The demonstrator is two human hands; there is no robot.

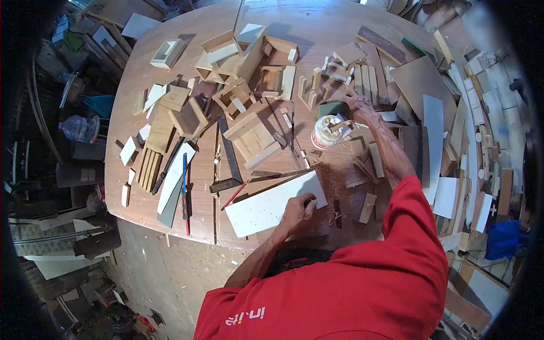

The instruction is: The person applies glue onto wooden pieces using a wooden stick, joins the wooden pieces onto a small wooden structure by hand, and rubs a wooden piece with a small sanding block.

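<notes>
My left hand (299, 211) rests on a white board (266, 205) at the table's front edge. Its fingers are curled in, and whatever they hold, if anything, is hidden. Stretched out past an open plastic tub (327, 133) with white smears, my right hand (359, 106) has its fingers partly extended near small wooden strips. A dark green block (334, 109) lies just left of that hand. Small wooden pieces stick out of the tub's top. Beside the white board are a red pencil (233, 195) and a dark try square (228, 161).
Several open wooden boxes (253, 139) crowd the middle of the table (127, 96). On the left lie wood strips (152, 170) and a blue-and-red pen-like stick (185, 192). Boards and offcuts (433, 136) pile up at the right. Sawdust (334, 170) covers a patch near the tub.
</notes>
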